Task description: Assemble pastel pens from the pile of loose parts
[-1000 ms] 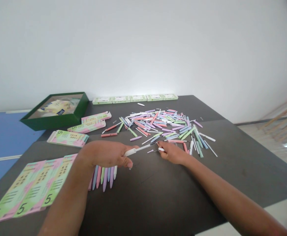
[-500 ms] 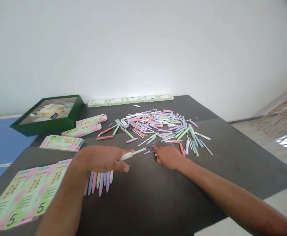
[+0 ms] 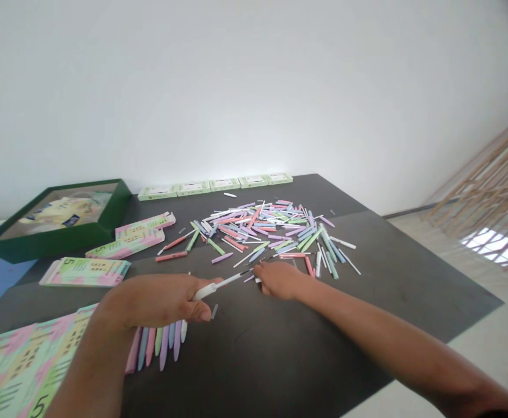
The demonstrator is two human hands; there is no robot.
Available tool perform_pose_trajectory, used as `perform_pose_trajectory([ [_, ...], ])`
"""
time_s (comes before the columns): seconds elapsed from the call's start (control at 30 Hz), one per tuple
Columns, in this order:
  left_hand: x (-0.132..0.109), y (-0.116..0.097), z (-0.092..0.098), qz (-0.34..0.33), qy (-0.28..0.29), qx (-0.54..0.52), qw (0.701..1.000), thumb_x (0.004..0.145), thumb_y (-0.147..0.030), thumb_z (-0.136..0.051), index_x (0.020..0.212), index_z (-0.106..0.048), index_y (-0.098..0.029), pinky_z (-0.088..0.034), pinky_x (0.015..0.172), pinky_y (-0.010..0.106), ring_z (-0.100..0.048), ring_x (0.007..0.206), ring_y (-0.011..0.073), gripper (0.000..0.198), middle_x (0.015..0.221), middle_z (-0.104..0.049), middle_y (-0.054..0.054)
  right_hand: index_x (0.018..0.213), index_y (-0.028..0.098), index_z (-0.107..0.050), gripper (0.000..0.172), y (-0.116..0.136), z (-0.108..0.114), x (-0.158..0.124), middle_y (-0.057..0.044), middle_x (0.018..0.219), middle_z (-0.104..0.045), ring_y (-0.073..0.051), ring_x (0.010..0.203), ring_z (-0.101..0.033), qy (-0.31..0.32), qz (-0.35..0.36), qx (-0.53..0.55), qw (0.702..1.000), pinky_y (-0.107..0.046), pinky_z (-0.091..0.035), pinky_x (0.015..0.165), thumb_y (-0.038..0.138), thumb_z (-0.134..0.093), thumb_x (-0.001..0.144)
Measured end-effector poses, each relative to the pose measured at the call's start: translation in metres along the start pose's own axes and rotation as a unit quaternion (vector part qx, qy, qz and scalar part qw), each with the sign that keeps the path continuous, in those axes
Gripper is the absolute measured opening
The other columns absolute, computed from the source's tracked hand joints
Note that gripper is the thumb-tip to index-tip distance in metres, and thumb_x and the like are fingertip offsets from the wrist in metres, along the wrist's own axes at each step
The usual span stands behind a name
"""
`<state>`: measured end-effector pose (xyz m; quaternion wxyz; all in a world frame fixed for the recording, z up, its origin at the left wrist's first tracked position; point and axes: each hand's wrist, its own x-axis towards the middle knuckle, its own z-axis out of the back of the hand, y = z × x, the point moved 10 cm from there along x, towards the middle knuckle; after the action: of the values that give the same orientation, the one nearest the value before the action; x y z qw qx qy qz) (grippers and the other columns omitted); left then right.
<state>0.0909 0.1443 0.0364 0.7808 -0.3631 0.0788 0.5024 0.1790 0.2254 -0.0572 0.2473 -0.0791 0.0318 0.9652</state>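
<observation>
My left hand (image 3: 179, 299) is closed around a white pen barrel (image 3: 205, 291), from which a thin white refill (image 3: 229, 281) with a dark tip sticks out to the right. A small clear cap (image 3: 214, 312) shows at my left thumb; I cannot tell whether it is held. My right hand (image 3: 280, 280) is pinched just beyond the refill's tip, at the near edge of a pile of coloured pen parts (image 3: 271, 226). A bit of white (image 3: 258, 280) shows under its fingers, too covered to name. Below my left hand lies a row of pastel pens (image 3: 164, 345).
Pink-and-green packets (image 3: 27, 360) lie at the near left, with more packets (image 3: 86, 271) behind them. A green box (image 3: 62, 232) holding plastic bags stands at the back left. Several small light-green boxes (image 3: 193, 187) line the wall. Wooden sticks (image 3: 489, 174) lean at the right.
The camera view has shifted, so the table sits further left and slightly lower. Both hands keep nearly the same hold. The clear cap by my left thumb now shows more plainly.
</observation>
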Motion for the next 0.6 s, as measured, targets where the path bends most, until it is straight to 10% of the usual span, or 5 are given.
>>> perform_pose_trajectory([
  [0.6, 0.002, 0.001, -0.004, 0.014, 0.014, -0.002, 1.0, 0.084, -0.041, -0.042, 0.102, -0.064, -0.022, -0.042, 0.063, 0.022, -0.061, 0.075, 0.0188, 0.034, 0.087, -0.069, 0.001, 0.112, 0.017, -0.044, 0.025, -0.01, -0.005, -0.013, -0.009, 0.104, -0.055, -0.019, 0.086, -0.057, -0.089, -0.058, 0.103, 0.989, -0.029, -0.042, 0.071, 0.014, -0.035, 0.089],
])
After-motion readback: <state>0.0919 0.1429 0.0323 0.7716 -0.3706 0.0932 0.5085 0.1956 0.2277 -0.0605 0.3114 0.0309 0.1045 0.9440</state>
